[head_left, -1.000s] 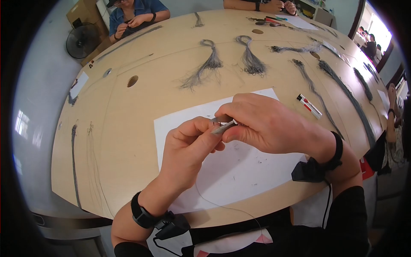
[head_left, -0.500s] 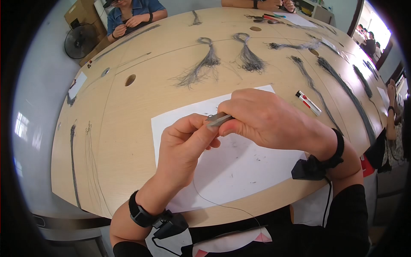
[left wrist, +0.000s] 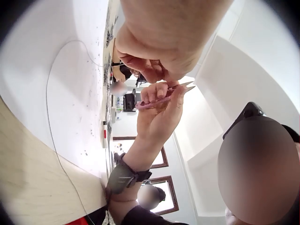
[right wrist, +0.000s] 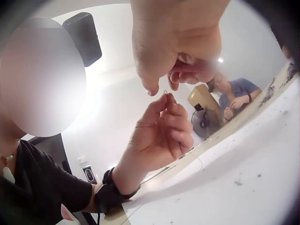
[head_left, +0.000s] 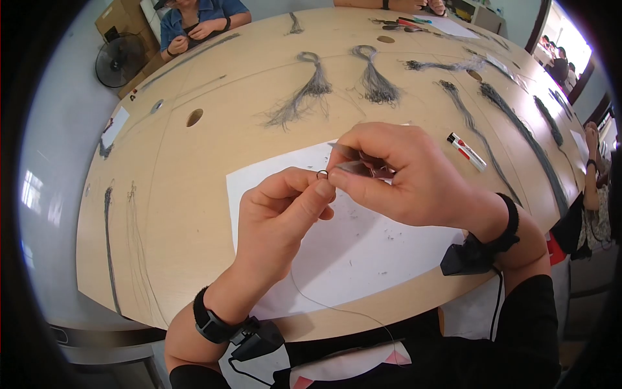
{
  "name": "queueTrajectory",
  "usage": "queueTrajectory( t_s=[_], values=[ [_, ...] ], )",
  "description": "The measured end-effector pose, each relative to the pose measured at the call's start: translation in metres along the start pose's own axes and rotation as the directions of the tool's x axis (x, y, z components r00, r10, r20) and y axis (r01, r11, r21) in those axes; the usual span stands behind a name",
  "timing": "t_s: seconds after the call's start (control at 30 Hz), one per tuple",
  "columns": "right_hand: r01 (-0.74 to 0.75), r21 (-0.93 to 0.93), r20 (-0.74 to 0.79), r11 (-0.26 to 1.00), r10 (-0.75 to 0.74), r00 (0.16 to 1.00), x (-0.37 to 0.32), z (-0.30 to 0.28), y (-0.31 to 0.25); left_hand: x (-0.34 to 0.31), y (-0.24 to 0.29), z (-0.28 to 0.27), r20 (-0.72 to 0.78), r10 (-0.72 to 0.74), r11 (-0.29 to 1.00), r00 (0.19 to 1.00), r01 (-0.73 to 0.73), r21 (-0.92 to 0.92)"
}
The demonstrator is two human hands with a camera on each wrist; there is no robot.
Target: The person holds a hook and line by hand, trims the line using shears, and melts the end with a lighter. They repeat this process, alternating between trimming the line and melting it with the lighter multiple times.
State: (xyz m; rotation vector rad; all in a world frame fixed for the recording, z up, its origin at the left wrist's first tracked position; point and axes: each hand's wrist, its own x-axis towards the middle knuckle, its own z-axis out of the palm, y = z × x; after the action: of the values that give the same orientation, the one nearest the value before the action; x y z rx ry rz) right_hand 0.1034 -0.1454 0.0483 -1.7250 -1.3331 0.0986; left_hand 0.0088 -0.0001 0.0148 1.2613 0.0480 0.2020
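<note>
Between thumb and forefinger my left hand [head_left: 275, 211] pinches a small dark wire loop [head_left: 322, 174], whose curved top sticks up past the fingertips. From that hand a thin grey line [head_left: 337, 310] hangs down across the paper towards the lap. My right hand [head_left: 411, 175] holds small snips [head_left: 353, 167], with the fingers curled round them and the thumb tip right beside the loop. In the left wrist view the snips show pinkish handles [left wrist: 152, 104] and two parted blade tips. The right wrist view shows the loop [right wrist: 165, 92] upright in the left fingertips.
Under the hands lies white paper [head_left: 363, 259] with dark specks. Two looped bundles of grey line [head_left: 317, 81] lie beyond it. A white and red tube [head_left: 466, 152] and long bundles [head_left: 518, 136] are at right; thin strands [head_left: 110, 253] lie left. People sit across the table.
The snips' blades, earlier together at the left fingertips, have drawn back into the right hand and now stand apart. The dark loop shows clearly. Both hands have shifted slightly up and left.
</note>
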Motion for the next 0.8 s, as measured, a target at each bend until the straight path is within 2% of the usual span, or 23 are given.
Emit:
queueTrajectory(
  t_s=[0.07,0.17,0.23,0.37,0.43,0.5,0.57,0.63,0.8],
  values=[
    [-0.032,0.035,-0.004,0.999,0.032,0.999,-0.001,0.002,0.002,0.000,-0.001,0.001,0.038,0.035,0.999,0.999,-0.036,0.033],
    [0.013,0.029,0.005,0.999,-0.014,1.000,-0.001,0.002,0.002,-0.002,-0.001,0.002,0.001,0.012,1.000,1.000,-0.012,-0.016],
    [0.074,-0.069,0.058,0.995,-0.071,0.996,0.000,-0.002,0.005,-0.001,0.002,0.001,-0.009,0.009,0.999,1.000,-0.009,-0.040],
    [0.103,-0.099,0.058,0.990,-0.098,0.994,0.003,-0.004,0.006,0.000,0.005,0.001,-0.028,0.024,0.995,0.999,-0.026,-0.095],
    [0.158,-0.159,0.107,0.975,-0.142,0.984,0.003,-0.005,0.006,-0.001,0.006,0.002,-0.026,0.017,0.996,1.000,-0.019,-0.085],
    [0.142,-0.167,0.138,0.976,-0.120,0.983,0.003,-0.005,0.003,-0.001,0.005,0.001,-0.025,0.009,0.997,1.000,-0.010,-0.074],
    [0.127,-0.175,0.167,0.976,-0.098,0.981,0.003,-0.003,0.004,-0.002,0.004,0.001,0.028,0.005,0.998,1.000,-0.003,-0.058],
    [0.223,-0.213,0.135,0.951,-0.197,0.971,0.003,-0.001,0.010,-0.002,0.005,0.001,0.048,-0.008,0.998,0.999,0.010,-0.055],
    [0.228,-0.242,0.154,0.943,-0.195,0.969,0.003,-0.001,0.012,-0.002,0.005,0.000,0.073,-0.023,0.999,0.997,0.026,-0.035]
  ],
)
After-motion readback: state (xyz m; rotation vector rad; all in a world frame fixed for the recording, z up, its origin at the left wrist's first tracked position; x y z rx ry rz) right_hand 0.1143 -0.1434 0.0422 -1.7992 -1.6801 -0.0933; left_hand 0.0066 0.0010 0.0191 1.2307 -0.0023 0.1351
